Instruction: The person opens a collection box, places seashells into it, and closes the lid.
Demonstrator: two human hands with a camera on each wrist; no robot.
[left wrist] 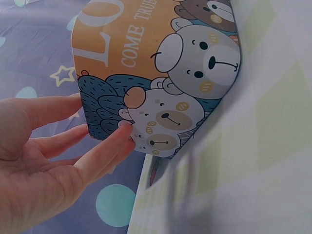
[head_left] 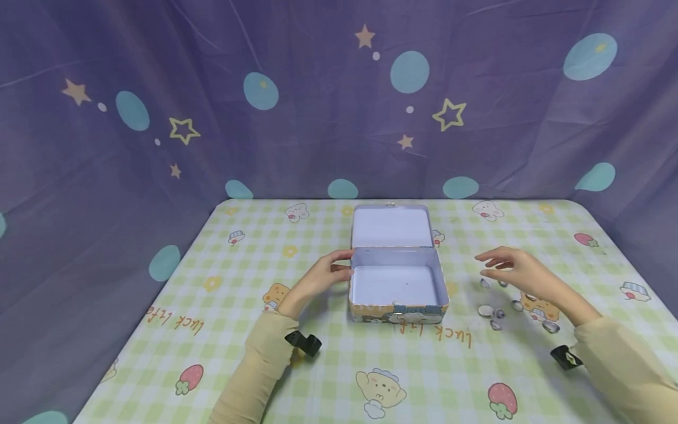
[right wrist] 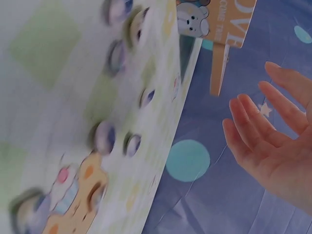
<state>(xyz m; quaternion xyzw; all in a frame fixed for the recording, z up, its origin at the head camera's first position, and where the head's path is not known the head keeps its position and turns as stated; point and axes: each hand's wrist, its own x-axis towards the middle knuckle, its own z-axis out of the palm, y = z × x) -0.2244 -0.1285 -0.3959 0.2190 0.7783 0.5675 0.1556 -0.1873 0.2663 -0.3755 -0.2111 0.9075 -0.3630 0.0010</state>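
A hinged tin box [head_left: 399,285] stands on the table with its lid [head_left: 392,227] folded back, its pale inside showing a tiny dark speck. Cartoon bears decorate its outer wall [left wrist: 165,92]. My left hand [head_left: 320,277] touches the box's left wall with fingertips, its fingers fairly straight. To the right of the box, my right hand [head_left: 521,271] hovers with loosely bent fingers, and nothing shows between them. Under and in front of it lie several small shiny silvery rounded pieces [head_left: 485,310], scattered on the cloth; their exact kind is unclear. In the right wrist view, these pieces [right wrist: 105,138] look blurred.
A green-and-white checked tablecloth [head_left: 238,365] with printed cartoons covers the table. Behind and to the left hangs a purple curtain [head_left: 318,147] with stars and teal ovals. A black wrist camera [head_left: 303,343] is worn on the left wrist, another [head_left: 565,357] on the right.
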